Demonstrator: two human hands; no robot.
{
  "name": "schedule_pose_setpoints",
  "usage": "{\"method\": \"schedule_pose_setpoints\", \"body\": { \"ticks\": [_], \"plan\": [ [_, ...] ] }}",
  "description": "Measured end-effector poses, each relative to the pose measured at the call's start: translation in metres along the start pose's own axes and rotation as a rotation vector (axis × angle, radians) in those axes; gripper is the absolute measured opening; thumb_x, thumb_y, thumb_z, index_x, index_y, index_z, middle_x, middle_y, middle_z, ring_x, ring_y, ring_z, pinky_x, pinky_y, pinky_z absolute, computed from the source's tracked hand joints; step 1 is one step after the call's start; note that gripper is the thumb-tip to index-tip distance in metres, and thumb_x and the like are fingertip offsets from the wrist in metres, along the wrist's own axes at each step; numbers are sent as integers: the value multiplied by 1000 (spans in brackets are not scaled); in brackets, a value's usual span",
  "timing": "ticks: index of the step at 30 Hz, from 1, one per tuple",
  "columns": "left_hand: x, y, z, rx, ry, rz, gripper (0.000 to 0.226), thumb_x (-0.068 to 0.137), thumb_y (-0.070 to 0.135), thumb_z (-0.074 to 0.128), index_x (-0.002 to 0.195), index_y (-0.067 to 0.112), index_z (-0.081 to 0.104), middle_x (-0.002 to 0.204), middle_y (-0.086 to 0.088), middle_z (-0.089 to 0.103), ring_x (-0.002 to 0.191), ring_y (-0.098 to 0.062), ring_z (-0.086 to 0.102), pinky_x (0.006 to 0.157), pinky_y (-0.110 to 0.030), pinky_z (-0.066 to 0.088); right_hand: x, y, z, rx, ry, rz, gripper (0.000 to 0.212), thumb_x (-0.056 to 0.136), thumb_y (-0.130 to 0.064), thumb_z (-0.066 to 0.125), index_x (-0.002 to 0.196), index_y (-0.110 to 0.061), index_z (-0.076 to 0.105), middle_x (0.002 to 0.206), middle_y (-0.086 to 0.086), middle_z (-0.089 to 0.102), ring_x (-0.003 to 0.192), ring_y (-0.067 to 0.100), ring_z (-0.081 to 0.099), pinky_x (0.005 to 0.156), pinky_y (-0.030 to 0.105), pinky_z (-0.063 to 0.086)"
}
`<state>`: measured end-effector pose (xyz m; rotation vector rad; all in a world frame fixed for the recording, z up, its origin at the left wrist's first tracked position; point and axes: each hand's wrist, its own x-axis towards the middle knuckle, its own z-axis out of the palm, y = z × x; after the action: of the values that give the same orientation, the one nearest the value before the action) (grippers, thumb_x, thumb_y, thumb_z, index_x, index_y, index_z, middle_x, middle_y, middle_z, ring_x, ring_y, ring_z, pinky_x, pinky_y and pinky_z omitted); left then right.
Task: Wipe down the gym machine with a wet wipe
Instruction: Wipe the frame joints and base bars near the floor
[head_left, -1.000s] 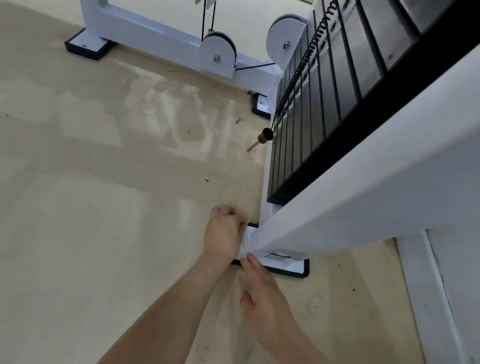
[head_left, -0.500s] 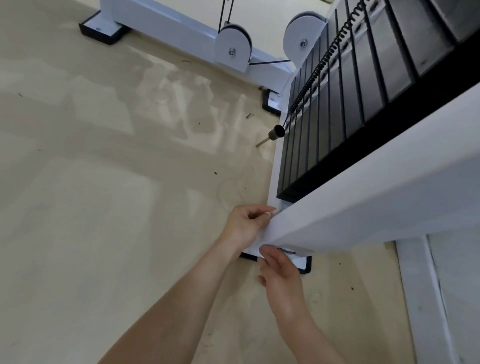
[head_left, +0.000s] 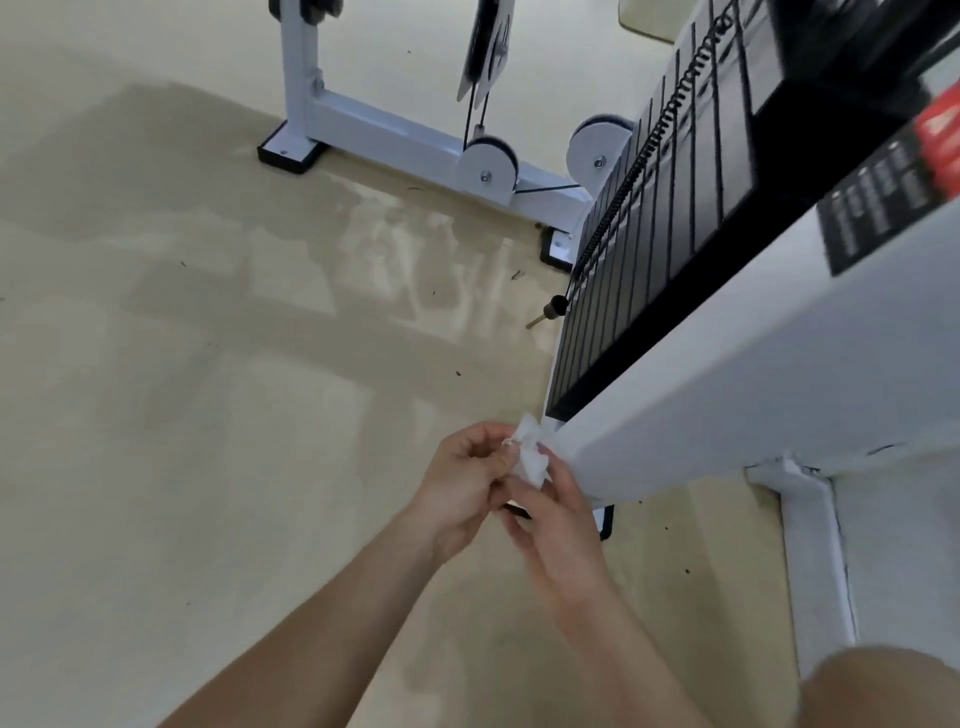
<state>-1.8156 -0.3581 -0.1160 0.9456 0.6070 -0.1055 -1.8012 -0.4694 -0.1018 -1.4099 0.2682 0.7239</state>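
The left hand (head_left: 467, 478) and right hand (head_left: 558, 525) both pinch the crumpled wet wipe (head_left: 530, 457), held just beside the white post (head_left: 727, 389) at its three o'clock, probably to refold a clean face for wiping, the weight stack (head_left: 649, 249) lying at one o'clock.

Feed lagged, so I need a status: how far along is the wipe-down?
Done: nothing shows wiped; cannot tell. In hand: left hand and right hand pinch the crumpled wipe by the foot of the post, apparently refolding it. Left, likely: weight stack, pulleys, far frame.
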Motion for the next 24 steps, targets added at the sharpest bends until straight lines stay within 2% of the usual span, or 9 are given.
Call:
{"method": "schedule_pose_setpoints", "body": {
  "ticks": [3, 5, 6, 10, 13, 14, 17, 20, 24],
  "plan": [
    [-46, 50, 4, -41, 68, -5, 14, 99, 3, 52, 106, -1, 62, 87, -14, 72, 74, -27, 68, 69, -36, 58, -35, -42, 10, -320, -113, -91, 55, 77, -34, 78, 125, -48, 54, 131, -8, 59, 124, 6, 53, 100, 31, 48],
    [-83, 78, 11, -72, 109, -30, 12, 98, 6, 55, 105, 1, 62, 84, -11, 71, 74, -26, 65, 65, -31, 59, -63, -76, 19, -489, -155, -127, 43, 80, -31, 79, 119, -37, 60, 119, -8, 62, 109, -5, 56, 84, 14, 49],
    [-102, 92, 16, -81, 126, -38, 11, 97, 7, 56, 104, 1, 62, 85, -12, 71, 75, -26, 64, 65, -29, 58, -77, -94, 24, -512, -178, -126, 35, 82, -26, 79, 113, -31, 63, 112, -6, 65, 97, -6, 60, 75, 12, 49],
    [-175, 149, 41, -24, 275, 40, 7, 93, 6, 62, 99, 5, 65, 92, -15, 66, 76, -21, 67, 66, -26, 55, -137, -163, 45, -517, -230, -79, 24, 81, -20, 79, 101, -22, 66, 98, 11, 70, 79, 15, 65, 72, 33, 53],
    [-232, 194, 66, -144, 398, 94, 11, 89, 1, 65, 99, 7, 65, 88, -14, 63, 69, -18, 63, 62, -22, 53, -188, -219, 56, -533, -259, -106, 4, 88, -14, 71, 86, -17, 72, 73, 8, 68, 67, 19, 59, 65, 32, 51],
    [-254, 209, 75, -195, 410, 100, 15, 87, -2, 66, 100, 7, 65, 87, -13, 63, 67, -17, 63, 62, -22, 53, -206, -238, 59, -558, -284, -121, 11, 90, -14, 68, 80, -17, 73, 66, 4, 65, 62, 16, 56, 61, 29, 48],
    [-320, 253, 107, -265, 362, 112, 34, 83, -11, 64, 110, 10, 64, 90, -13, 69, 72, -19, 65, 66, -23, 53, -265, -297, 68, -614, -333, -144, 24, 96, -18, 60, 75, -17, 73, 60, 0, 60, 56, 13, 51, 58, 27, 42],
    [-386, 297, 138, -197, 250, 71, 52, 80, -17, 63, 121, 15, 62, 101, -16, 71, 80, -21, 66, 68, -23, 53, -322, -358, 74, -636, -344, -205, 26, 99, -21, 56, 79, -18, 72, 64, 7, 60, 59, 13, 52, 59, 28, 43],
    [-462, 347, 180, -98, 140, 22, 50, 71, -4, 72, 119, 11, 66, 99, -12, 70, 84, -19, 61, 72, -22, 49, -389, -432, 83, -540, -311, -196, 25, 100, -22, 54, 82, -16, 70, 68, 0, 62, 62, 8, 54, 58, 22, 46]
  ]
}}
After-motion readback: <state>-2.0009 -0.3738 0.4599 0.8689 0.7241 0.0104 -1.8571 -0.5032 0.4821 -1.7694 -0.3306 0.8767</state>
